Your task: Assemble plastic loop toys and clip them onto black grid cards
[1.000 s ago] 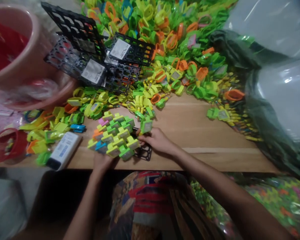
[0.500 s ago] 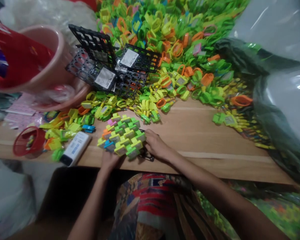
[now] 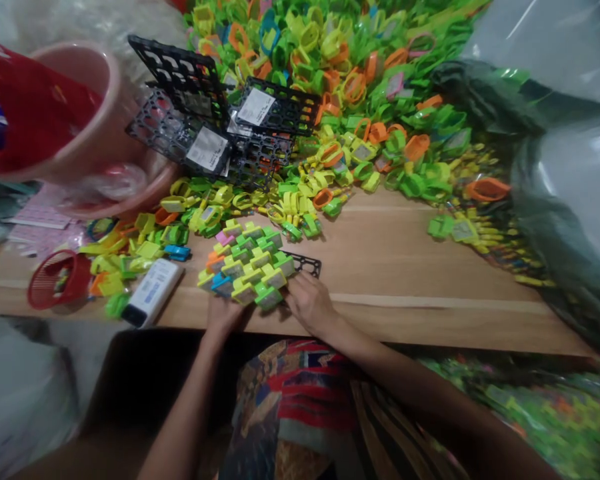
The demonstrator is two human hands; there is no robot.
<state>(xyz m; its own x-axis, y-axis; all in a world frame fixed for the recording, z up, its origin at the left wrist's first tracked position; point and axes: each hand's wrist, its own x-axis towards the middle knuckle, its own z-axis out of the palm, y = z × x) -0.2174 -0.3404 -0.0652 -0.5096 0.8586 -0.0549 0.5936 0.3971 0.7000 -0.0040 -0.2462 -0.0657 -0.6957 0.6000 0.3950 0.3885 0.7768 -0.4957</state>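
- Black grid tray (image 3: 307, 263) is seen at the near edge of the wooden surface (image 3: 405, 267), directly in front of the person; only its far right corner shows bare.
- Most of the tray is hidden under small plastic pieces (image 3: 247, 263) in green, yellow, orange, pink and blue, packed in close rows.
- Left hand (image 3: 223, 313) is placed at the tray's near left edge. Its fingers are covered by the tray and the pieces, so it cannot be told whether they are spread or pinching.
- Right hand (image 3: 309, 303) is set at the tray's near right edge, fingers bent and held close together with the tips against the tray. A grip beneath cannot be made out.
- A large heap of loose pieces (image 3: 330, 80) is spread across the far side and cut off at the top.
- Empty black trays (image 3: 215, 127) with white labels are stacked crookedly beside a pink bucket (image 3: 105, 133), which is partly cut off.
- A white box (image 3: 153, 292) and a small red basket (image 3: 57, 280) lie to the left; their print and contents are too blurred to read.
- A dark green plastic bag (image 3: 530, 200) is blurred at the right.
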